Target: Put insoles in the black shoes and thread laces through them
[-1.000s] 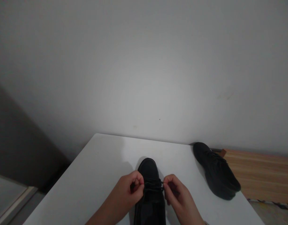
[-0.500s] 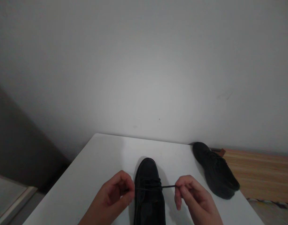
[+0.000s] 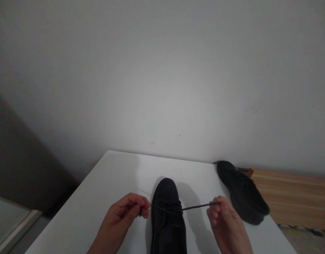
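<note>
Left of the black shoe (image 3: 169, 231), near its side, the left hand (image 3: 117, 220) pinches one part of the dark lace (image 3: 195, 207) between thumb and fingers, a short dark bit showing below the grip. From there the lace slants over the black shoe, which stands sole down on the white table (image 3: 120, 176), its toe pointing toward the wall (image 3: 178, 77). Right of the black shoe, farther off, the right hand (image 3: 228, 222) grips the lace's other part, thumb and fingers closed together, the stretch between looking straight. Farther right of the black shoe, beyond that hand, are a second shoe (image 3: 242, 197) and a wooden board (image 3: 297, 197).
</note>
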The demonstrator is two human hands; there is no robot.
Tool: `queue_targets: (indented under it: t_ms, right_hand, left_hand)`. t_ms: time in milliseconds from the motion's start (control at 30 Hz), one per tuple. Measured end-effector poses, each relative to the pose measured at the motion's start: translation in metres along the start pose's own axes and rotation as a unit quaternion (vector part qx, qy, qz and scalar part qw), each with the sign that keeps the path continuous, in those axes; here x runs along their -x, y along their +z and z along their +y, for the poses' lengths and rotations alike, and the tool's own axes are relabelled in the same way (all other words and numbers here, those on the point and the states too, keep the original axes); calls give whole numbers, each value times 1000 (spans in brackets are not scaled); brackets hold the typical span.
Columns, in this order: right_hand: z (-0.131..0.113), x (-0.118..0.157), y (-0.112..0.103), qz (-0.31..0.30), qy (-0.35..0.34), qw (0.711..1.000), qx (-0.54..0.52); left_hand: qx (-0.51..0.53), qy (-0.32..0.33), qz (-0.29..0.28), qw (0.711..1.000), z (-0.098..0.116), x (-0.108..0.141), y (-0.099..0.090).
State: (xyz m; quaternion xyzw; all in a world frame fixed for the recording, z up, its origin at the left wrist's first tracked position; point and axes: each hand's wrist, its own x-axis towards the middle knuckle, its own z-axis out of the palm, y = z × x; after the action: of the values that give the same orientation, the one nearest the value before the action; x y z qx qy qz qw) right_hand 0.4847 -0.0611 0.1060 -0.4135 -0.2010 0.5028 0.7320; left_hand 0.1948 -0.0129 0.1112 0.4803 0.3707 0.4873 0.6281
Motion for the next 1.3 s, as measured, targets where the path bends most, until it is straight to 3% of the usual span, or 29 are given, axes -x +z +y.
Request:
queue_targets:
  t_ms: [133, 267, 433, 600, 833, 1033, 1300]
  right_hand:
    - [10, 2, 6, -43, 21, 997, -63]
    - [7, 8, 15, -92, 85, 989, -84]
    - [1, 9, 9, -162, 101, 982, 13]
    - [-1, 5, 1, -169, 35, 956, 238]
    - [4, 13, -1, -158, -33, 891, 424]
    - [1, 12, 5, -253, -128, 813, 509]
    - [11, 16, 10, -271, -156, 794, 520]
  left_hand:
    - [-40, -1, 1, 999, -1, 0, 1]
    - [-153, 58, -10, 986, 0, -2, 1]
    - [-379, 207, -62, 900, -9, -2, 2]
    - [-443, 272, -129, 844, -14, 1, 8]
    - [-460, 244, -164, 838, -10, 0, 9]
    - [-472, 215, -166, 839, -11, 1, 10]
    - [-486, 199, -127, 841, -12, 1, 19]
